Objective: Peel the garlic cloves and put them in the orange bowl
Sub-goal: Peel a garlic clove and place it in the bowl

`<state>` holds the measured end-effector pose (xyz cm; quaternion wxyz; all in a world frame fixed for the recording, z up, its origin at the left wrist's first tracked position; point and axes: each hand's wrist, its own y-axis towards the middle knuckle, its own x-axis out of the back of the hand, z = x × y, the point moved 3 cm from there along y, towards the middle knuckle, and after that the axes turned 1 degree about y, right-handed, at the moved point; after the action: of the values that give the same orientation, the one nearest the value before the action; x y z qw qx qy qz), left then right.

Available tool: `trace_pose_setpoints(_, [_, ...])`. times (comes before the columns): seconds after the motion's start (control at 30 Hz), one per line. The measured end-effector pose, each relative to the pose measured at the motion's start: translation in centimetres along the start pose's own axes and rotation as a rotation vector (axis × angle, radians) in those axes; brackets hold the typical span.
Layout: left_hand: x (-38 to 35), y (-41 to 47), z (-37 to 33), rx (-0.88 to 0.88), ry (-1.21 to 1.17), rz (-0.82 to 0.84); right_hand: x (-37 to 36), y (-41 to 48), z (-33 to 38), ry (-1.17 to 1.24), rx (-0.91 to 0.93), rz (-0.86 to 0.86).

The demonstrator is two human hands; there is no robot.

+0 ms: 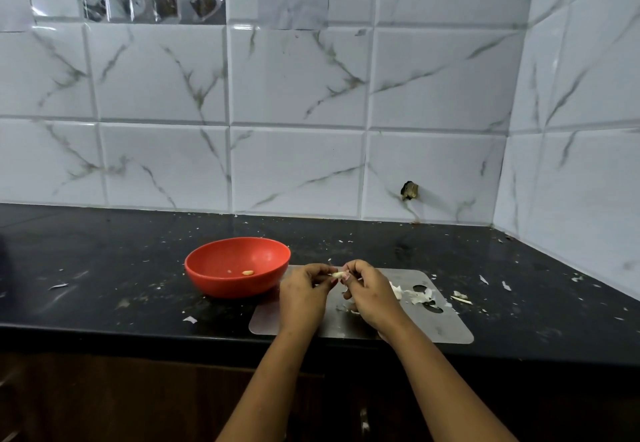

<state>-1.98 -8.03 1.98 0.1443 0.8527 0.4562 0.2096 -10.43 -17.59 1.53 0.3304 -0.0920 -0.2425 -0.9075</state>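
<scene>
The orange bowl (207, 278) stands on the black counter, left of my hands, with one peeled clove (248, 272) lying inside. A small pale garlic clove (339, 274) is pinched between the fingertips of both hands above the steel board (446, 329). My left hand (304, 294) grips its left end and my right hand (369, 291) its right end. Most of the clove is hidden by my fingers.
White garlic skins (417, 295) lie on the board's right part and on the counter (104, 285) beside it. Small flakes are scattered over the counter. A tiled wall rises behind and at the right, forming a corner.
</scene>
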Motion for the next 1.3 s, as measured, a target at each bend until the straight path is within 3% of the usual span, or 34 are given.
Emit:
trace_pose_setpoints(0.17, [0.0,0.1,0.1,-0.014,0.071,0.001,0.0,0.0,0.1,-0.008,-0.003,-0.005])
trace_pose_setpoints(0.33, [0.5,-0.1,0.2,0.016,0.064,-0.141,0.1,-0.2,0.4,-0.03,0.002,-0.02])
trace_pose_setpoints(0.67, [0.2,-0.1,0.1,-0.011,0.032,-0.107,0.1,-0.3,0.5,-0.065,0.016,-0.044])
trace_pose_setpoints(1.03, [-0.4,-0.2,-0.4,-0.123,0.075,0.096,0.0,-0.2,0.4,-0.108,0.057,0.043])
trace_pose_setpoints(1.3, [-0.4,0.0,0.2,0.04,-0.179,0.148,0.0,-0.2,0.4,-0.052,0.04,0.067])
